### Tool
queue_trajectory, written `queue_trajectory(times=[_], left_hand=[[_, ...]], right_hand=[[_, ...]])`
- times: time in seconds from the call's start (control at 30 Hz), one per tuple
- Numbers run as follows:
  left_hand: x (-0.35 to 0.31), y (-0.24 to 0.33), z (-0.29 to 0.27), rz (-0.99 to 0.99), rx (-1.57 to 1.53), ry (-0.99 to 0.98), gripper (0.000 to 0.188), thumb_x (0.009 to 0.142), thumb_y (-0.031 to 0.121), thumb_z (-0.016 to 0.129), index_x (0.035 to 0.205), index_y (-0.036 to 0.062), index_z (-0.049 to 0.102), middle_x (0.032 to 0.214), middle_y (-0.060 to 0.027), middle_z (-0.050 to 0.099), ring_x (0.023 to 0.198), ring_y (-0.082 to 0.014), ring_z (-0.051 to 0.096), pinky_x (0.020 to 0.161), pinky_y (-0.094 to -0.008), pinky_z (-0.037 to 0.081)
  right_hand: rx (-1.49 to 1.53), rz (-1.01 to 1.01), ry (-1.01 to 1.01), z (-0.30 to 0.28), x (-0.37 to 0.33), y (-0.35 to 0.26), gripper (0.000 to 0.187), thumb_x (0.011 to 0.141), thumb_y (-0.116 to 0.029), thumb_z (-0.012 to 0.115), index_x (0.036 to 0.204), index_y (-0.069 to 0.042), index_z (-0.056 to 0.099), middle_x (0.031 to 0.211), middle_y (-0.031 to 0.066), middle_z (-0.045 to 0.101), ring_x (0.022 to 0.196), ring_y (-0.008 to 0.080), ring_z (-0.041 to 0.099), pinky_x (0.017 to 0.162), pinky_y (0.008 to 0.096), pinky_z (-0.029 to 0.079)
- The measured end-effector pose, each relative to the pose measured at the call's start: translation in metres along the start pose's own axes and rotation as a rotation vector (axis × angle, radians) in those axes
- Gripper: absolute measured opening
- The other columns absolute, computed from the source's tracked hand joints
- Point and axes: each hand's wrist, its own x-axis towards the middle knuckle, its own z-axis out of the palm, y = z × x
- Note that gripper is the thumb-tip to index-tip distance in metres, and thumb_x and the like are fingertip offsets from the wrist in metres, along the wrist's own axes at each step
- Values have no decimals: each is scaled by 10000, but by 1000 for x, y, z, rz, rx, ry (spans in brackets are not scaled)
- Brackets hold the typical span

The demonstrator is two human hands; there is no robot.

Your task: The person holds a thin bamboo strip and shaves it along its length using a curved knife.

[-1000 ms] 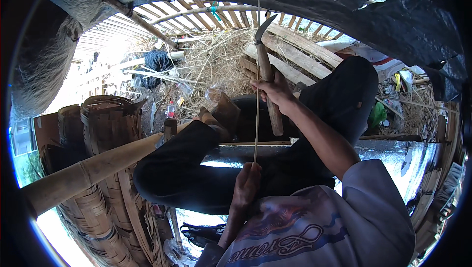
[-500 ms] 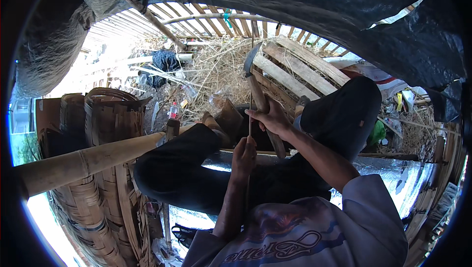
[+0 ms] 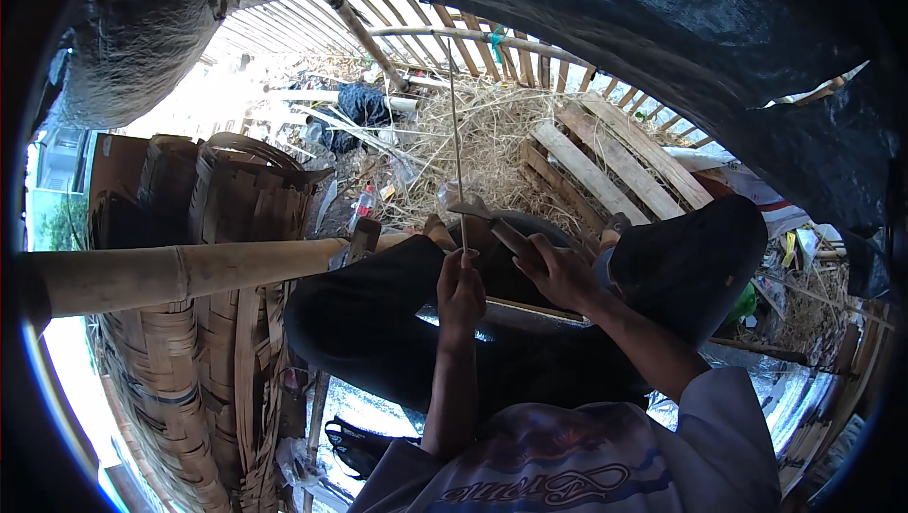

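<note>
My left hand (image 3: 461, 291) is closed around the lower part of a long thin bamboo strip (image 3: 457, 139), which stands up from it and points away from me. My right hand (image 3: 566, 277) grips the wooden handle of a sickle (image 3: 512, 236). The blade reaches left, and its end lies at the strip, just above my left hand. Whether the edge bites into the strip is too small to tell. Both hands are above my lap, between my bent knees in dark trousers.
At the left a thick bamboo pole (image 3: 180, 278) runs toward my knee, over rolled woven bamboo mats (image 3: 170, 399). Ahead lie dry straw (image 3: 473, 125), wooden planks (image 3: 605, 173), a plastic bottle (image 3: 363, 205) and a dark bundle (image 3: 363, 104). A dark tarp (image 3: 615, 21) hangs overhead.
The sickle has swung from pointing away to lying across toward the strip, its blade now much nearer my left hand. The strip's upper length leans slightly left. The whole view has shifted.
</note>
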Motion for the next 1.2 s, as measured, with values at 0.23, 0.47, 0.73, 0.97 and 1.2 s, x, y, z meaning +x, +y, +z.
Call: queue_trajectory(times=[0.23, 0.47, 0.73, 0.97, 1.2], left_hand=[[8, -24, -15, 254, 368, 133, 243, 1016, 264, 467, 1067, 41, 551, 674, 7, 523, 572, -68, 446, 514, -255, 372], [-3, -11, -6, 178, 569, 180, 243, 993, 240, 491, 1092, 26, 547, 805, -55, 589, 696, -123, 508, 623, -297, 426], [4, -16, -13, 190, 393, 174, 221, 1002, 218, 471, 1057, 21, 556, 823, -26, 560, 704, -80, 492, 620, -253, 415], [4, -20, -6, 66, 238, 56, 208, 1012, 253, 472, 982, 70, 565, 651, 60, 425, 540, -3, 371, 462, -192, 279], [-1, 3, -11, -77, -57, 75, 186, 1010, 290, 487, 905, 152, 554, 605, 92, 416, 431, 4, 334, 374, -184, 232]], right_hand=[[-21, -116, -14, 7, -8, -5, 338, 923, -343, 584, 1077, -71, 455, 742, 203, 646, 723, 433, 647, 589, 518, 517], [-7, 31, -86, -6, 2, -10, 310, 935, -332, 558, 1048, -66, 445, 749, 234, 649, 752, 439, 647, 629, 540, 521], [2, 23, -138, -3, -6, -10, 320, 920, -369, 580, 1067, -101, 486, 774, 213, 660, 779, 451, 643, 636, 547, 509], [9, 63, -40, -13, 14, -4, 324, 925, -366, 573, 1051, -82, 478, 736, 233, 650, 751, 458, 640, 618, 545, 505], [29, -99, -107, -4, -8, -3, 302, 910, -308, 616, 1011, -57, 482, 680, 232, 630, 677, 434, 640, 542, 499, 504]])
